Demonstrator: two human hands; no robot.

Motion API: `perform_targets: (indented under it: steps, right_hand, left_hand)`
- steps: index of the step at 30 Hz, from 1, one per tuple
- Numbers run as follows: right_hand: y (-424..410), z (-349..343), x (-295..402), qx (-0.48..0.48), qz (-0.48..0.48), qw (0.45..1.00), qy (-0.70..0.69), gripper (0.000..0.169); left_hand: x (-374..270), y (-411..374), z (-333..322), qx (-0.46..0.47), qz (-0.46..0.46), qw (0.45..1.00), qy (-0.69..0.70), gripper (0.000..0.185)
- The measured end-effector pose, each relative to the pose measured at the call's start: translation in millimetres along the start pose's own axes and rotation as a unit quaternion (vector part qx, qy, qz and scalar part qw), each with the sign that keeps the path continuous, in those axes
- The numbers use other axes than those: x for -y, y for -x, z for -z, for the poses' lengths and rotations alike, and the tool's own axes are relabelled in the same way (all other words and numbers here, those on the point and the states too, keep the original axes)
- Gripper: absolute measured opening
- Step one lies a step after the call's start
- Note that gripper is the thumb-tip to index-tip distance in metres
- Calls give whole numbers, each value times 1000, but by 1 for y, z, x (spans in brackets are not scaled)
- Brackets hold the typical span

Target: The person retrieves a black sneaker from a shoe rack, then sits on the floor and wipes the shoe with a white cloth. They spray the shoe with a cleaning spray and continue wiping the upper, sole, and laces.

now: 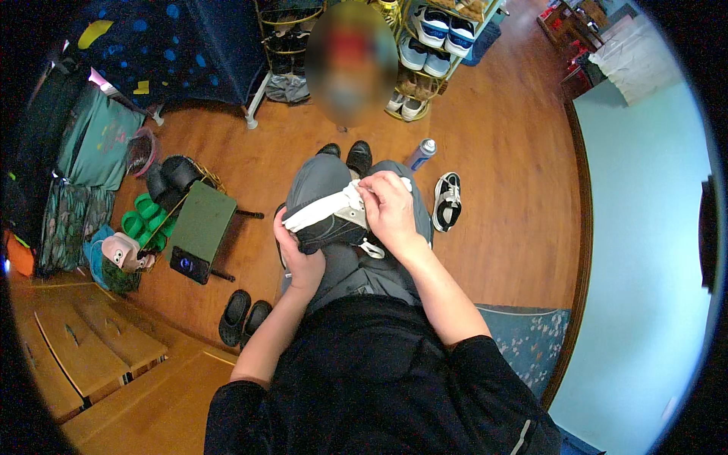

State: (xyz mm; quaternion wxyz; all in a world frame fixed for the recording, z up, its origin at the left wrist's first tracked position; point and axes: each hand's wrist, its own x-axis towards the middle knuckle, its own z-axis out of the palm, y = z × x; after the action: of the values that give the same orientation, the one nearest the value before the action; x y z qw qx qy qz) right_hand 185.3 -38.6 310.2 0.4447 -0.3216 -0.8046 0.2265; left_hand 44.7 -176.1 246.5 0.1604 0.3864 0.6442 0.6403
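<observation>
A black-and-white sneaker (pixel 333 230) lies tilted across my lap, its white sole edge (pixel 315 210) turned up and away from me. My left hand (pixel 301 256) grips it at the left end, the thumb against the sole edge. Over the other end is my right hand (pixel 391 205), fingers pinched on a crumpled white cloth or wipe (pixel 354 193) that touches the sole edge. My right fingers partly hide the cloth and that end of the shoe. A loose white lace (pixel 372 249) hangs toward me.
A matching sneaker (pixel 447 202) and a spray can (pixel 422 154) stand on the wooden floor to the right. Leftward are a green stool (pixel 205 219) with a phone (pixel 190 264), green slippers (pixel 149 219) and black clogs (pixel 234 318). A shoe rack (pixel 418 74) stands ahead.
</observation>
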Motion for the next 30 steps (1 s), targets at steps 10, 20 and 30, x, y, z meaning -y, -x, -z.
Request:
perform_targets:
  steps: [10, 20, 30]
  right_hand:
    - [1, -6, 18, -5, -51, 998, -39, 7]
    - [-3, 7, 6, 20, 19, 997, 66, 7]
    - [9, -16, 53, 80, 87, 992, -48, 5]
  left_hand:
    - [-28, -10, 12, -28, -184, 954, -234, 77]
    - [-13, -5, 6, -45, -153, 968, -194, 75]
    - [-2, -1, 6, -54, -154, 971, -177, 69]
